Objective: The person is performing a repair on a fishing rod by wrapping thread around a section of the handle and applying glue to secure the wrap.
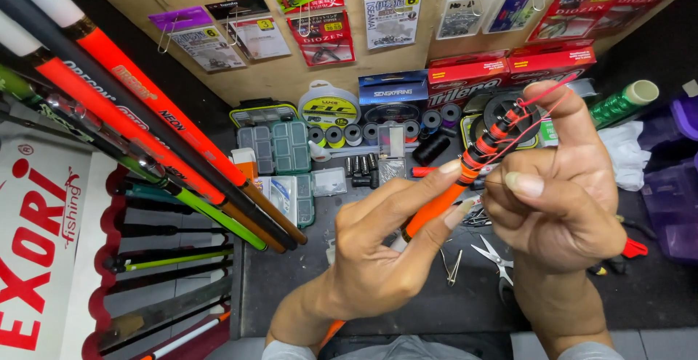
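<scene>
The one slim orange fishing rod (pixel 436 207) slants up to the right. Left hand (pixel 385 251) pinches it; right hand (pixel 552 193) grips one thin red thread (pixel 542 116) wound near its tip

we see bare dark bench (pixel 407 309) open under our hands; scissors (pixel 494 258) lie right of it, small tackle boxes (pixel 280 149) and spools (pixel 342 134) crowd behind, leaning rods (pixel 145 120) block the left.

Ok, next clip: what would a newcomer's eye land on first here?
Centre frame, the left hand pinches an orange rod section while the right hand loops red thread around its banded tip. On the left, long orange and green fishing rods slant across. Packets of tackle hang on the board above.
</scene>
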